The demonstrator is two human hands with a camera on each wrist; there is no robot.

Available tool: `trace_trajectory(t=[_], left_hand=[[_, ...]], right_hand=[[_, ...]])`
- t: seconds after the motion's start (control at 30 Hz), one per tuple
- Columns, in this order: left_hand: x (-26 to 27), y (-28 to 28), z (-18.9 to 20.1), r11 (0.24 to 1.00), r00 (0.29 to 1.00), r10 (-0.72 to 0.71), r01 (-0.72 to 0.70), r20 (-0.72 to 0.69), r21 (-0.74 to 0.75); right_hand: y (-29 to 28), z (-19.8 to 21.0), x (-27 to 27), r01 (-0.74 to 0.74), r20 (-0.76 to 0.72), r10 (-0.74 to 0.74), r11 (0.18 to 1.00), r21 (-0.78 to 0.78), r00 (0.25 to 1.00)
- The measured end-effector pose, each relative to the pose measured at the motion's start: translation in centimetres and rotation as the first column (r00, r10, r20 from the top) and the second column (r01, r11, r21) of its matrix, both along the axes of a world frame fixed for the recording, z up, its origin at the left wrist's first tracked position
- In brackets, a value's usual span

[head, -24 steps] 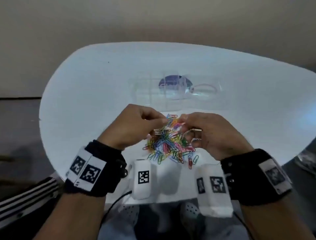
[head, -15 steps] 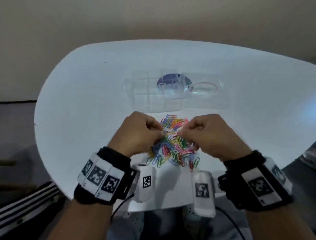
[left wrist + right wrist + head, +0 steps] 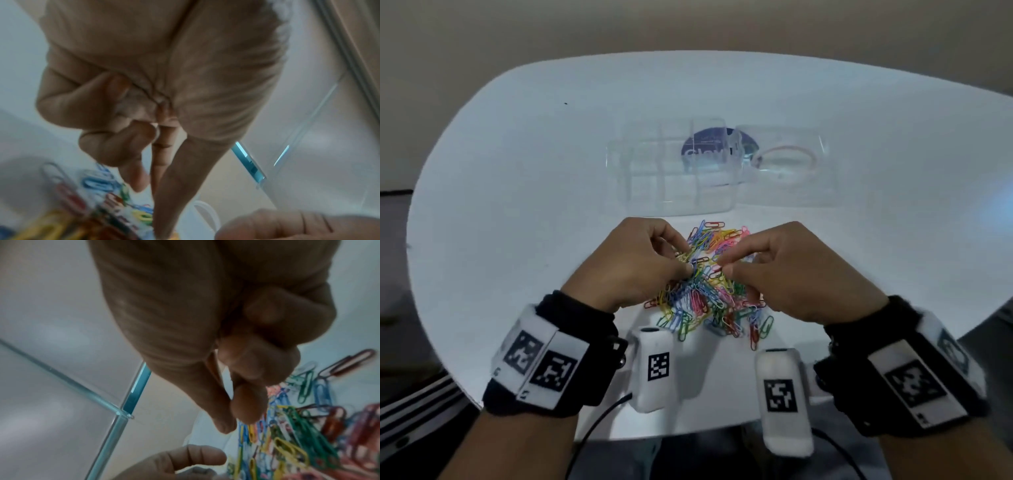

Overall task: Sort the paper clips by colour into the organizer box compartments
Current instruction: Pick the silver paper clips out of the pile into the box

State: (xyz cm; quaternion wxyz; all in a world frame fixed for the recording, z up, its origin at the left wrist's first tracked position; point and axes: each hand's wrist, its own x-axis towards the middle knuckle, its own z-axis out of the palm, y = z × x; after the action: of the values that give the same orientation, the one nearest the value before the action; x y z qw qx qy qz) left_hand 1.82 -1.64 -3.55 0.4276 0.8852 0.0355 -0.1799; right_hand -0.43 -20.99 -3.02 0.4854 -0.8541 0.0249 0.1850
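Left hand (image 3: 633, 263) and right hand (image 3: 791, 270), fingertips nearly meeting, curled into multicoloured paper clips (image 3: 709, 294) heaped beneath and between; actual pinch indiscernible. Clear organizer box (image 3: 671, 171) just beyond fingertips.

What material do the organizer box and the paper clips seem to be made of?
Organizer box: probably clear hard plastic, glossy; the table shows through its walls and its edges catch light.
Paper clips: thin bent wire in bright colours, likely with a coloured coating; the core cannot be seen.
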Motion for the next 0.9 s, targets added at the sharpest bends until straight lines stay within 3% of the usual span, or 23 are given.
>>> trace_trajectory(t=[0.1,0.2,0.33,0.57,0.73,0.9], left_hand=[[-0.2,0.1,-0.4,0.992,0.999,-0.030,0.032,-0.015,0.122],[-0.3,0.0,-0.5,0.988,0.999,-0.029,0.032,-0.019,0.152],[-0.3,0.3,-0.5,0.980,0.998,-0.054,0.050,0.014,0.194],[-0.7,0.6,-0.4,1.000,0.993,-0.016,0.013,0.118,0.028],[-0.6,0.1,0.1,0.958,0.985,0.135,-0.102,0.107,-0.268],[-0.6,0.4,-0.3,0.970,0.990,0.107,-0.085,0.088,-0.229]], right_hand=[[0.2,-1.3,0.2,-0.058,0.048,0.068,0.982,-0.182,0.997],[-0.2,-1.9,0.2,-0.077,0.056,0.104,0.929,-0.363,0.993],[-0.2,-2.2,0.2,-0.046,0.125,0.111,0.900,-0.434,0.986],[-0.5,-1.0,0.4,-0.003,0.188,0.058,0.959,-0.283,0.981],[0.0,-0.6,0.5,-0.014,0.242,0.053,0.987,-0.160,0.969],[-0.1,-0.7,0.7,0.048,0.213,-0.040,0.998,-0.037,0.976]])
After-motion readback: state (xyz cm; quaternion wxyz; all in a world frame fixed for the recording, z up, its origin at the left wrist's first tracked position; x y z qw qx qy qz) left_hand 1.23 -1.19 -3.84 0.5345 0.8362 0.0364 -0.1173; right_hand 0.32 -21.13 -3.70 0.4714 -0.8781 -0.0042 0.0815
